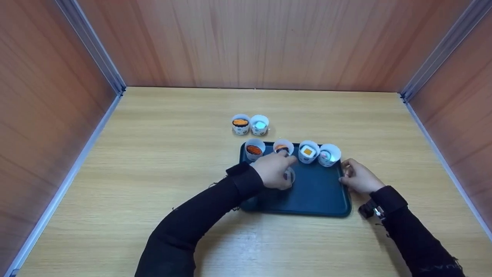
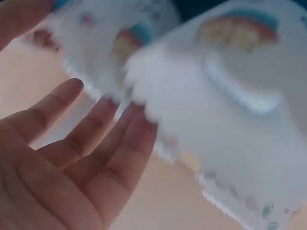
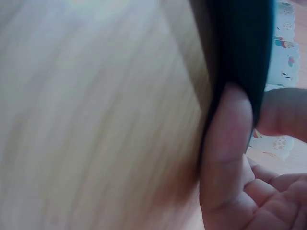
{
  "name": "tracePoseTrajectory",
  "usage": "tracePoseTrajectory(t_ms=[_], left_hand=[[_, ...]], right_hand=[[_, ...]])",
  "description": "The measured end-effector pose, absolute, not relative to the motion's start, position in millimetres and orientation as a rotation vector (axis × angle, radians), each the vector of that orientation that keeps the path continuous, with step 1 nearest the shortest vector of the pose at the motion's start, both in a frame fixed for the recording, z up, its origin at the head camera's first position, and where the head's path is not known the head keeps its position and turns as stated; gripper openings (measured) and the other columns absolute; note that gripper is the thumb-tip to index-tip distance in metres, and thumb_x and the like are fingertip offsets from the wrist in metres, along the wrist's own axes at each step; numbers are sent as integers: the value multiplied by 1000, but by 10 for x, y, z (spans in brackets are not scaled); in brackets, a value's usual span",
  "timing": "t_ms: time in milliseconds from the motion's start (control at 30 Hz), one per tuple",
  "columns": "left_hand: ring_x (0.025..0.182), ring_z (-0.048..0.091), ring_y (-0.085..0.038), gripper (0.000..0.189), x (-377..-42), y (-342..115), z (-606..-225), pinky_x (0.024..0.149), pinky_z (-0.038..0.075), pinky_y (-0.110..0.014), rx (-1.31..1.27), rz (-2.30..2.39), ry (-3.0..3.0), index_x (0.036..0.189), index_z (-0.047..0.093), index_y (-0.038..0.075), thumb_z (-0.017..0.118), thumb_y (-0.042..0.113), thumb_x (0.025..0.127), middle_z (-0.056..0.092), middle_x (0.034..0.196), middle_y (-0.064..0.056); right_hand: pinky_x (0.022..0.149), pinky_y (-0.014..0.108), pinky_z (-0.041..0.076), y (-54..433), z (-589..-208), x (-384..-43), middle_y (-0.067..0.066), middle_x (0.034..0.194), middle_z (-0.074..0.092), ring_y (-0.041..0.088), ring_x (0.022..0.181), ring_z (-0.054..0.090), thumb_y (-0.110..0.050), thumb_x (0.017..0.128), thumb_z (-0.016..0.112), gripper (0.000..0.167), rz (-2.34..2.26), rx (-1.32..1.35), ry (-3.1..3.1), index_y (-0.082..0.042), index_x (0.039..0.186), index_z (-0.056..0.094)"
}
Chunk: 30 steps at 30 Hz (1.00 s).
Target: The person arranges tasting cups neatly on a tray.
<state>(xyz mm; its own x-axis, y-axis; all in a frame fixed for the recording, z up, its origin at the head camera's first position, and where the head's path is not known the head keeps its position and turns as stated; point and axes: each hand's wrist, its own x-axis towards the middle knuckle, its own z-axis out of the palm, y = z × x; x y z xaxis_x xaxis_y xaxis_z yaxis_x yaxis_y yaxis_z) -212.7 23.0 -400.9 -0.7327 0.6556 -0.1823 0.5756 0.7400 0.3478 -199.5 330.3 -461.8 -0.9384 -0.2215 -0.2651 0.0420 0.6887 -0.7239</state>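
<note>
The left hand [image 1: 273, 171] reaches over a dark tray [image 1: 319, 194] right of centre frame, fingers spread near cups [image 1: 308, 154]; whether they grip one cannot be told. The right hand [image 1: 359, 177] pinches the tray's right rim. Left-wrist view reveals scalloped edges [image 2: 139, 88]; the head view, two more cups [image 1: 259, 131] above the tray.

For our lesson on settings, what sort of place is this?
Probably a walled workstation or test booth: wood-grain panels and grey corner strips border three sides of a pale tabletop bearing a dark tray.
</note>
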Motion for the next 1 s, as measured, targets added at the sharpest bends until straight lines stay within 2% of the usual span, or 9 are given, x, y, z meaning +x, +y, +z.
tracePoseTrajectory(t_ms=[133, 267, 400, 467, 567, 700, 833, 1000], left_hand=[[113, 58, -20, 62, -2208, 4, -3927, 94, 51, -36, 948, 685, 2755, 139, 52, 16, 74, 37, 85, 55, 133, -6], [127, 51, -25, 70, -2348, -267, -3932, 102, 46, -39, 920, 913, 2891, 146, 43, 17, 73, 35, 86, 48, 143, -9], [141, 35, -33, 83, -2506, -485, -4003, 110, 40, -49, 770, 1063, 2968, 154, 30, 25, 75, 33, 85, 30, 158, -12], [147, 23, -37, 91, -2592, -573, -4050, 113, 34, -54, 664, 1113, 2989, 156, 23, 29, 77, 34, 83, 20, 162, -13], [150, 9, -40, 102, -2715, -670, -4123, 115, 28, -58, 503, 1180, 2983, 157, 12, 33, 79, 34, 81, 5, 165, -13], [151, -4, -41, 111, -2859, -740, -4217, 117, 23, -58, 311, 1257, 2899, 158, 0, 34, 80, 34, 80, -8, 165, -12], [151, -4, -39, 113, -2990, -767, -4297, 118, 22, -55, 152, 1322, 2792, 157, -3, 35, 79, 34, 80, -9, 165, -10], [152, 6, -35, 108, -3119, -800, -4411, 120, 22, -49, 71, 1376, 2741, 158, 1, 28, 78, 28, 82, -1, 166, -13]], right_hand=[[53, 26, 49, 3304, -4613, -1983, 4, 77, 50, 12, 60, 52, 0, 89, 58, 46, -1122, -155, 2565, 12, 128, 36], [53, 26, 49, 3299, -4605, -1970, 4, 77, 50, 11, 58, 52, 0, 90, 58, 46, -1127, -177, 2558, 12, 128, 35], [54, 26, 50, 3306, -4598, -1952, 5, 78, 50, 10, 57, 52, -1, 90, 58, 46, -1117, -170, 2563, 12, 129, 35], [54, 26, 50, 3307, -4595, -1946, 5, 79, 50, 10, 57, 52, -1, 90, 58, 47, -1115, -161, 2568, 12, 129, 35], [54, 27, 50, 3309, -4589, -1938, 5, 79, 50, 11, 58, 52, -1, 90, 59, 48, -1114, -153, 2570, 12, 130, 35], [54, 27, 50, 3311, -4585, -1931, 5, 79, 50, 11, 58, 52, -2, 90, 59, 47, -1103, -147, 2571, 11, 129, 36], [54, 27, 49, 3297, -4589, -1929, 5, 79, 51, 12, 59, 52, -2, 90, 59, 47, -1101, -140, 2568, 11, 129, 36], [54, 27, 50, 3285, -4601, -1923, 5, 79, 50, 11, 58, 52, -2, 90, 59, 48, -1124, -138, 2558, 11, 130, 36]])
